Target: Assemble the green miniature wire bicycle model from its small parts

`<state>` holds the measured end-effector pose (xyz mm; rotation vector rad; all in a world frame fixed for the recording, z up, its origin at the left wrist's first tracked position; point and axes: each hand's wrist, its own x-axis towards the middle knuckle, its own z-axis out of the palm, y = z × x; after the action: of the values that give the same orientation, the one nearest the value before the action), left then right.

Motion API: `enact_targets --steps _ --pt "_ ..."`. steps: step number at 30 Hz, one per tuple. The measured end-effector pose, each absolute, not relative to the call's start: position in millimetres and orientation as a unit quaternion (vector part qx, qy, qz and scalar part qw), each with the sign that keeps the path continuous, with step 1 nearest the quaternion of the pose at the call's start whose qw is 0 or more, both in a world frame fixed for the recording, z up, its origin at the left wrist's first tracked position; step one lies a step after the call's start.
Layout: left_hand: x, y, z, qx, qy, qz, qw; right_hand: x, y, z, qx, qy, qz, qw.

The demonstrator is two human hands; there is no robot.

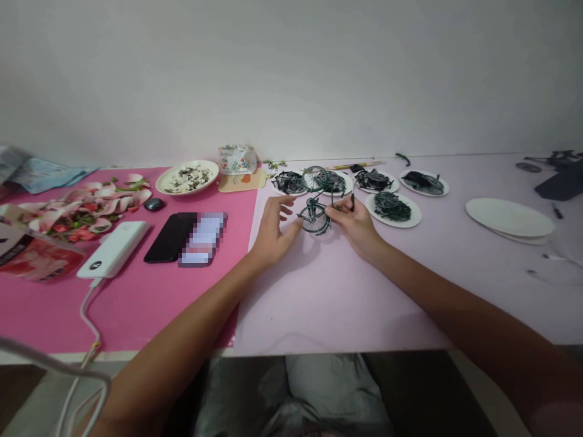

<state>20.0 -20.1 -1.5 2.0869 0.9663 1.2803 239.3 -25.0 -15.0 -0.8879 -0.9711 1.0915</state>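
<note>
A miniature dark-green bicycle [314, 215] is held above the pale tabletop, one wheel toward me and the other farther off. Pinched at its right side is my right hand [357, 227], closed on the frame. A thin dark tool [352, 195] sticks up from the same hand; its kind is hard to make out. My left hand [273, 233] is open beside the near wheel, fingers apart and curved, thumb tip close to the rim; whether it touches I cannot tell. Behind lie plates of small black bicycle parts, among them one plate [416, 218] near my right hand.
At right are stacked white plates [510, 217] and a dark object [562, 182]. A pencil-like stick [359, 164] lies by the wall. On the pink mat [191, 315] at left are two phones [166, 238], a cabled white power bank [113, 249], a mouse [154, 204] and a bowl [164, 185].
</note>
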Motion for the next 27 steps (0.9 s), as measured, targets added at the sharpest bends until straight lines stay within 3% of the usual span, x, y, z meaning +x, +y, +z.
enact_targets --steps 5,13,19,27 --pt "28.9 -28.3 -1.1 0.881 0.271 0.384 0.05 235.2 -27.0 -19.0 -0.401 -0.429 0.453 0.671" --pt "39.1 -30.7 -10.8 0.899 0.322 0.294 -0.045 225.9 -36.7 -16.7 -0.396 -0.455 0.451 0.658" --pt "36.8 -33.1 -9.2 0.876 0.34 0.341 -0.004 220.5 -46.9 -7.4 -0.377 -0.497 0.414 0.663" --pt "36.6 -28.7 -10.2 0.802 0.393 0.434 0.12 223.1 -53.9 -9.0 -0.345 -0.539 0.465 0.612"
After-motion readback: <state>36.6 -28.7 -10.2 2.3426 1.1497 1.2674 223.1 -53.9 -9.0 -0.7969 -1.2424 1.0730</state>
